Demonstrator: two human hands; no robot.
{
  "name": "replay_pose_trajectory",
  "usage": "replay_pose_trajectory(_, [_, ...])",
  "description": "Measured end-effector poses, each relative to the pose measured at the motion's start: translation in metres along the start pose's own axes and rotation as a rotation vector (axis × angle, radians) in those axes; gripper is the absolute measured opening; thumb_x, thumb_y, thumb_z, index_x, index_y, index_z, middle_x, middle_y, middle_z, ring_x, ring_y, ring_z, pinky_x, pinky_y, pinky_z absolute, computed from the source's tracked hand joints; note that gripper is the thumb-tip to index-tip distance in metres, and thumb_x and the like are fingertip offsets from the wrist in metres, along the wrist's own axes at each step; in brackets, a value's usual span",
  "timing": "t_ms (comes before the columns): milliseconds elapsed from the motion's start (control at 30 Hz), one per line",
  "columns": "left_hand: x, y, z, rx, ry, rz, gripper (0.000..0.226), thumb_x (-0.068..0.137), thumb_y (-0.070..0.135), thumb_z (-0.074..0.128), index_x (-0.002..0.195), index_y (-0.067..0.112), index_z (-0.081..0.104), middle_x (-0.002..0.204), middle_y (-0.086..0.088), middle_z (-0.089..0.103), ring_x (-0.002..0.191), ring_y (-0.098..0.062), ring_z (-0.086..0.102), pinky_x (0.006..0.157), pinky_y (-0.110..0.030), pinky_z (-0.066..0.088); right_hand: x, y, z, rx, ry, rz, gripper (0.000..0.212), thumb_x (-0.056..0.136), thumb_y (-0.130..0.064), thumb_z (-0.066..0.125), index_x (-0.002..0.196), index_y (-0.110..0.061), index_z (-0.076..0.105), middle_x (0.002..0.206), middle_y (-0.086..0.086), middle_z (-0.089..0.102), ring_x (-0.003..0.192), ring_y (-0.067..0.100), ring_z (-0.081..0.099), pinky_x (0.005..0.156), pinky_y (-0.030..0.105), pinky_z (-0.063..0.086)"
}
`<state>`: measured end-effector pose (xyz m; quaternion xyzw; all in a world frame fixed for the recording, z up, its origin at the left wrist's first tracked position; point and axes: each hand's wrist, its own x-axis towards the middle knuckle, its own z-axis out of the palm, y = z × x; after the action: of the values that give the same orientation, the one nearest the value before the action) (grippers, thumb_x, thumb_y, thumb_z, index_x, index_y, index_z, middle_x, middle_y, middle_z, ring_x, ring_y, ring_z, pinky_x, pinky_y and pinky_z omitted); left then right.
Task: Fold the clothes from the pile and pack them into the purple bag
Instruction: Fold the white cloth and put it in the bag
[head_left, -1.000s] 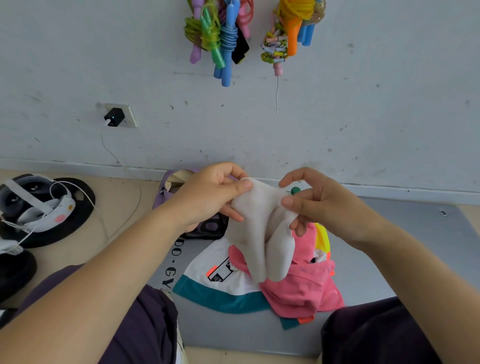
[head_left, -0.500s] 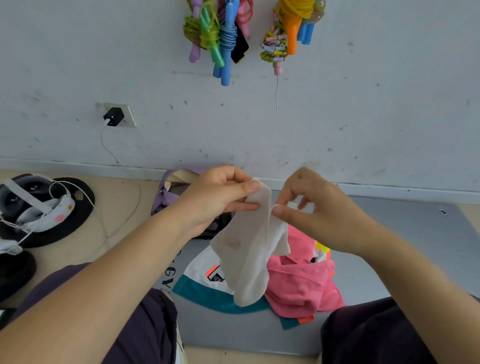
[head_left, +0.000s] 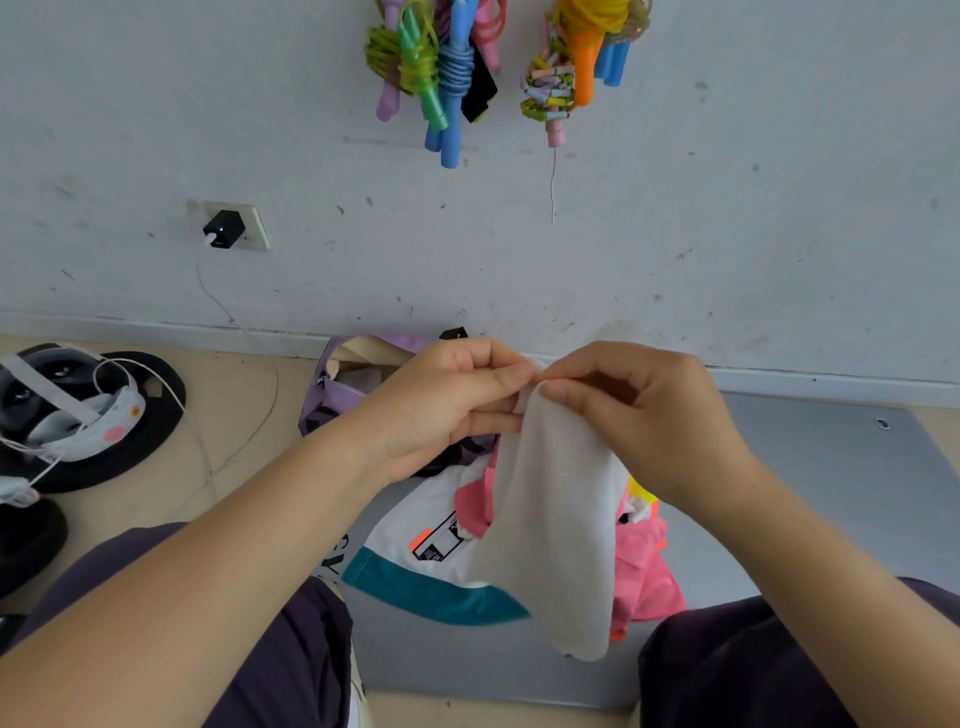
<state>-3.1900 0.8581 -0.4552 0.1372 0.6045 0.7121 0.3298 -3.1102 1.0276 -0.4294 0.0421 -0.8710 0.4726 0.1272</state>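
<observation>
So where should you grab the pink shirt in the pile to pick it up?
Probably the bunched upper fold of the pink shirt, coming down from above on its right side. It lies crumpled on the grey mat, so a raised fold gives fingers something to pinch. The white sock, pinched by the left hand and right hand, hangs over its left part.

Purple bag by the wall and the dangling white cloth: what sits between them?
In the head view, the left hand sits between the purple fabric bag and the white cloth, its fingers pinching the cloth's top edge.
</observation>
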Motion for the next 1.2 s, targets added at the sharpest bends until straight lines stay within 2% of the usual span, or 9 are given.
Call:
replay_pose_trajectory(133, [-0.002,-0.001,0.002,-0.013,-0.033,-0.011,0.017,0.094,0.014,0.059,0.104,0.001,0.062,0.105,-0.019,0.067,0.098,-0.028,0.067,0.085,-0.033,0.059,0.001,0.002,0.000,0.027,0.068,-0.004,0.011,0.080,-0.015,0.077,0.076,-0.023,0.072,0.072,-0.007,0.067,0.067,0.021,0.059,0.065,0.036,0.049])
replay_pose_trajectory(400, [-0.003,0.000,0.002,-0.021,-0.035,0.032,0.015,0.081,0.023,0.070,0.090,0.011,0.072,0.095,-0.009,0.072,0.092,-0.019,0.070,0.082,-0.028,0.057,0.001,0.004,0.003,0.050,0.087,-0.027,0.012,0.082,-0.015,0.076,0.077,-0.022,0.067,0.072,-0.007,0.065,0.066,0.018,0.059,0.060,0.027,0.048])
replay_pose_trajectory(633, [-0.007,0.004,0.000,0.198,0.016,0.100,0.018,0.067,0.031,0.084,0.083,0.026,0.078,0.090,-0.004,0.075,0.088,-0.013,0.068,0.090,-0.031,0.055,0.002,0.007,0.000,0.127,0.051,0.023,0.015,0.083,-0.017,0.076,0.075,-0.020,0.063,0.053,-0.018,0.054,0.044,0.003,0.041,0.046,0.007,0.030])
replay_pose_trajectory(700, [-0.008,0.005,-0.001,0.206,0.010,0.106,0.019,0.065,0.032,0.084,0.080,0.023,0.078,0.087,-0.007,0.075,0.084,-0.013,0.068,0.086,-0.029,0.057,0.003,0.008,-0.003,0.185,-0.001,0.077,0.013,0.080,-0.024,0.077,0.077,-0.020,0.065,0.055,-0.001,0.060,0.046,0.013,0.045,0.050,0.020,0.036])
replay_pose_trajectory(767, [-0.010,0.008,-0.003,0.234,-0.021,0.123,0.014,0.066,0.030,0.078,0.078,0.023,0.078,0.081,-0.002,0.075,0.077,-0.009,0.068,0.077,-0.023,0.056,0.005,0.008,-0.006,0.254,-0.095,0.129,0.016,0.079,-0.028,0.077,0.084,-0.019,0.066,0.083,0.026,0.066,0.060,0.042,0.055,0.059,0.041,0.043])
replay_pose_trajectory(800, [-0.011,0.009,-0.003,0.262,-0.029,0.132,0.013,0.067,0.030,0.077,0.079,0.023,0.078,0.082,-0.001,0.076,0.076,-0.009,0.068,0.076,-0.022,0.056,0.006,0.008,-0.007,0.282,-0.147,0.138,0.019,0.078,-0.027,0.077,0.090,-0.018,0.065,0.094,0.022,0.069,0.064,0.045,0.056,0.062,0.046,0.045])
replay_pose_trajectory(933, [-0.014,0.010,-0.006,0.475,-0.037,0.199,0.008,0.078,0.028,0.075,0.084,0.024,0.078,0.089,-0.002,0.077,0.083,-0.013,0.069,0.082,-0.030,0.054,0.008,0.011,-0.013,0.344,-0.339,0.208,0.027,0.073,-0.025,0.076,0.096,-0.019,0.065,0.090,0.002,0.070,0.069,0.019,0.058,0.062,0.019,0.048])
replay_pose_trajectory(1067, [-0.015,0.010,-0.009,0.696,-0.002,0.293,0.010,0.087,0.016,0.073,0.088,0.026,0.076,0.086,0.012,0.075,0.078,-0.003,0.068,0.073,-0.016,0.052,0.009,0.016,-0.011,0.294,-0.433,0.271,0.019,0.080,-0.014,0.076,0.096,-0.011,0.066,0.079,0.013,0.063,0.053,0.018,0.054,0.050,0.025,0.048])
replay_pose_trajectory(1200, [-0.014,0.014,-0.016,0.642,0.065,0.317,0.013,0.090,0.008,0.068,0.088,0.021,0.071,0.072,0.010,0.069,0.055,-0.006,0.060,0.058,-0.023,0.051,0.007,0.024,-0.006,0.173,-0.514,0.280,0.010,0.085,-0.017,0.073,0.094,-0.012,0.072,0.092,0.011,0.071,0.069,0.023,0.066,0.073,0.030,0.056])
